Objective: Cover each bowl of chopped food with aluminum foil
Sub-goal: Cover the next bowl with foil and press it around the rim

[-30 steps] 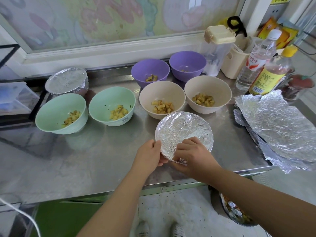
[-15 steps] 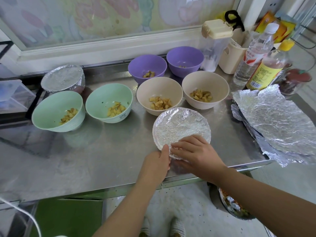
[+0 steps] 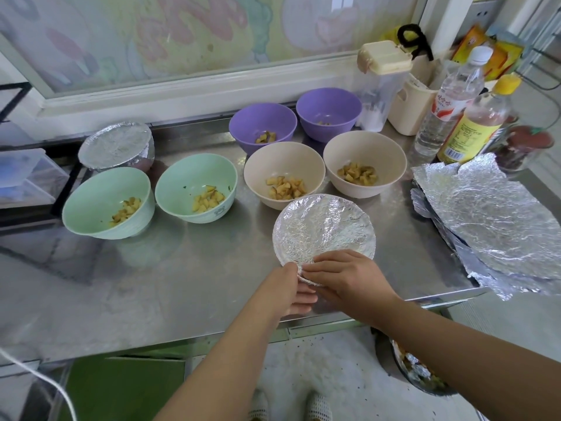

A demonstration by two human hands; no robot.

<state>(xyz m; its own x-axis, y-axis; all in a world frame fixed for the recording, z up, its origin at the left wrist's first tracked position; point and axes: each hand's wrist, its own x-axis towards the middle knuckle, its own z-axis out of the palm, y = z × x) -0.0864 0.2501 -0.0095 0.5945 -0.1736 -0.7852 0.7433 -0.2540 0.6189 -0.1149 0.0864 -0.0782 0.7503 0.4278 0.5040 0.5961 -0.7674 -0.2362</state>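
Note:
A foil-covered bowl [image 3: 323,227] stands near the front edge of the steel table [image 3: 188,281]. My left hand [image 3: 285,291] cups its near side from below the rim, and my right hand [image 3: 349,276] presses the foil down on the near rim. A second foil-covered bowl [image 3: 117,145] sits at the back left. Uncovered, with chopped food inside, are two green bowls [image 3: 107,202] [image 3: 195,191], two beige bowls [image 3: 283,174] [image 3: 364,162] and two purple bowls [image 3: 262,126] [image 3: 329,112]. Loose foil sheets [image 3: 491,220] lie stacked at the right.
Two bottles [image 3: 449,101] [image 3: 475,123], a lidded clear jug [image 3: 379,86] and a cream holder [image 3: 409,107] stand at the back right by the window sill. A dark bin [image 3: 409,369] with scraps sits on the floor under the table's right end.
Both hands have shifted along the near rim of the front bowl. The left hand went from beside the rim to under it. The right hand stays pressing the foil's edge.

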